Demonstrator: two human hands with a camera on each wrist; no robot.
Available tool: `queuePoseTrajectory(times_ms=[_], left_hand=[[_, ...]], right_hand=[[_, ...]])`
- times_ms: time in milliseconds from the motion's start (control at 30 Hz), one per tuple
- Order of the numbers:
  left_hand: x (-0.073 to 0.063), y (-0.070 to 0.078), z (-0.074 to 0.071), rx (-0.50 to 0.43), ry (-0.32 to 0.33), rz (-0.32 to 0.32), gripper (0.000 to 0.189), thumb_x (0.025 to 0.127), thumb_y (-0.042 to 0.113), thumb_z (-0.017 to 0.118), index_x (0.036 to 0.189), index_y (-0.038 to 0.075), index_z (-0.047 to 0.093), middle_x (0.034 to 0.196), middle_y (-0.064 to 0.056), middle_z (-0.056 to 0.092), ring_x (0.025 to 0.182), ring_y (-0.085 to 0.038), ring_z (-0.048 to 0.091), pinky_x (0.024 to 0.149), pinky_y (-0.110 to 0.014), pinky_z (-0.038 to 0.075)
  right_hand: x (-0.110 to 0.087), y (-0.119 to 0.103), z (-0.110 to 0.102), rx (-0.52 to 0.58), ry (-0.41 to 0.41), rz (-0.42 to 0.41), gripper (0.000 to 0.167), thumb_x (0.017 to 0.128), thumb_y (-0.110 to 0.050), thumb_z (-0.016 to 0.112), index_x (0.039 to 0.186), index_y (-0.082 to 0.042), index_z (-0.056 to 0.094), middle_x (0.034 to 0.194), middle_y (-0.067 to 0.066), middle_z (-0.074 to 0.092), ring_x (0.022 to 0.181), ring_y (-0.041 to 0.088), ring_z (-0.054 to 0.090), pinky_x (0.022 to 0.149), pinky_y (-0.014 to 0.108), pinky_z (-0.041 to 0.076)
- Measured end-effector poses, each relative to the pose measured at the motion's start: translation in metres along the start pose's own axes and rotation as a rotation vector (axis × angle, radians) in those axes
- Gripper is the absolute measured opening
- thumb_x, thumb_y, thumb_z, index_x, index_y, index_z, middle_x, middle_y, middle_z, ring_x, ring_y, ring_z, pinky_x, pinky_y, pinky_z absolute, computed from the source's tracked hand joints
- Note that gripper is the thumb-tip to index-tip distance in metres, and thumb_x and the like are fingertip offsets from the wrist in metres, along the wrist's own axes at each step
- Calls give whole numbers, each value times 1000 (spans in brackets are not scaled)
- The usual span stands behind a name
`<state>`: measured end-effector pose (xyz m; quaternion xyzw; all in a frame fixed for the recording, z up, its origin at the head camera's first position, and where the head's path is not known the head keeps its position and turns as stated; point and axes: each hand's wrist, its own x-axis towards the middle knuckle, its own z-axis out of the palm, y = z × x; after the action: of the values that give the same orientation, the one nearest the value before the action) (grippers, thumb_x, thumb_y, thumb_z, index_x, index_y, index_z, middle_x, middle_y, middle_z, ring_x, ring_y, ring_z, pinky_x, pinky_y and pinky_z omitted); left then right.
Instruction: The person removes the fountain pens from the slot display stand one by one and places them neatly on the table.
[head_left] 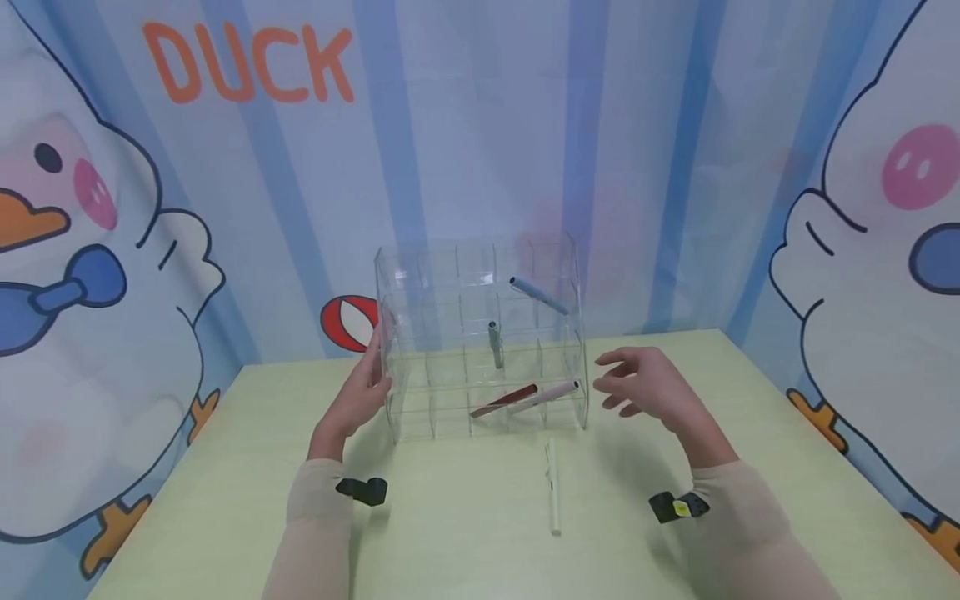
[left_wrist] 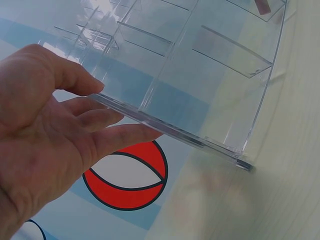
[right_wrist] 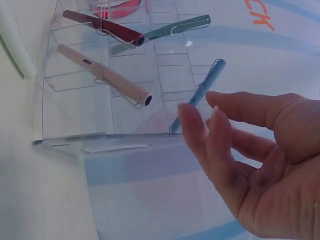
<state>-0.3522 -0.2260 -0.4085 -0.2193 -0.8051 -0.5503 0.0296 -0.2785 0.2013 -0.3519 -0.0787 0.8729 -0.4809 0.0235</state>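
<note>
A clear acrylic pen rack with several compartments stands on the table. My left hand grips its left side panel, thumb on one face and fingers on the other, as the left wrist view shows. Apart from the rack's right side, my right hand hovers with loosely bent fingers and nothing in them. In the rack lean a blue pen, a dark green pen, a red pen and a pink pen. A pale green pen lies on the table in front.
The pale yellow table ends against a blue-striped backdrop printed with ducks and a red ball. Dark wrist cameras are strapped over both sleeves.
</note>
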Motion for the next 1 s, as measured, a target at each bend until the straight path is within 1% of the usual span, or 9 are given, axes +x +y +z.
queuePoseTrajectory(times_ms=[100, 200, 300, 433, 533, 667, 733, 867, 1000], left_hand=[[-2, -3, 1, -28, -21, -5, 86, 102, -6, 36, 158, 42, -9, 167, -2, -6, 151, -38, 4, 103, -65, 35], [-1, -6, 1, -44, -30, -2, 86, 102, -6, 35, 158, 41, -9, 167, 0, -7, 151, -36, 2, 103, -66, 34], [0, -7, 0, -53, -30, 6, 85, 102, -7, 35, 159, 40, -9, 167, -1, -7, 151, -36, 1, 101, -68, 35], [1, -7, -2, -59, -25, 14, 86, 102, -7, 36, 159, 39, -8, 168, -3, -5, 151, -38, 3, 97, -70, 37], [1, -6, -3, -39, -15, 14, 86, 102, -7, 37, 159, 40, -7, 168, -3, -4, 151, -37, 5, 102, -66, 35], [1, -5, -4, -14, -8, 4, 84, 103, -5, 38, 159, 40, -7, 167, -1, -5, 151, -35, 5, 111, -59, 26], [1, -4, -4, -16, -4, -1, 83, 103, -3, 38, 159, 39, -6, 167, -1, -5, 151, -34, 5, 112, -59, 25], [0, -2, -4, -26, -1, -5, 84, 103, -4, 39, 159, 40, -5, 167, -3, -4, 151, -36, 6, 110, -60, 28], [0, -2, -3, -40, -4, -3, 86, 102, -6, 39, 158, 44, -4, 167, -1, -3, 151, -35, 7, 107, -61, 31]], right_hand=[[3, -1, 2, 9, 48, -17, 48, 97, -18, 65, 139, 3, 54, 120, 24, 63, 92, 30, 71, 72, 39, 59], [9, -1, 5, 29, 93, -38, 46, 97, -17, 64, 139, 1, 55, 121, 24, 62, 98, 31, 68, 72, 38, 59], [17, -3, 7, 54, 144, -82, 45, 98, -16, 65, 139, 1, 55, 122, 23, 61, 104, 34, 65, 72, 38, 59], [27, -9, 7, 69, 235, -154, 43, 97, -17, 66, 136, 0, 58, 119, 23, 61, 107, 36, 63, 73, 40, 59], [34, -13, 7, 76, 300, -198, 40, 97, -17, 66, 134, 0, 60, 119, 21, 63, 106, 34, 64, 72, 37, 59], [45, -20, 10, 88, 377, -275, 35, 96, -13, 66, 129, 0, 64, 117, 21, 65, 104, 32, 66, 68, 30, 59], [52, -24, 13, 73, 414, -325, 33, 95, -10, 67, 126, 1, 65, 115, 21, 66, 103, 32, 66, 68, 31, 59], [66, -30, 18, -23, 477, -427, 33, 93, -6, 69, 125, 2, 66, 116, 20, 68, 105, 32, 65, 82, 43, 56], [77, -36, 22, -73, 484, -505, 37, 91, -4, 71, 127, 3, 65, 121, 20, 66, 109, 34, 64, 93, 50, 50]])
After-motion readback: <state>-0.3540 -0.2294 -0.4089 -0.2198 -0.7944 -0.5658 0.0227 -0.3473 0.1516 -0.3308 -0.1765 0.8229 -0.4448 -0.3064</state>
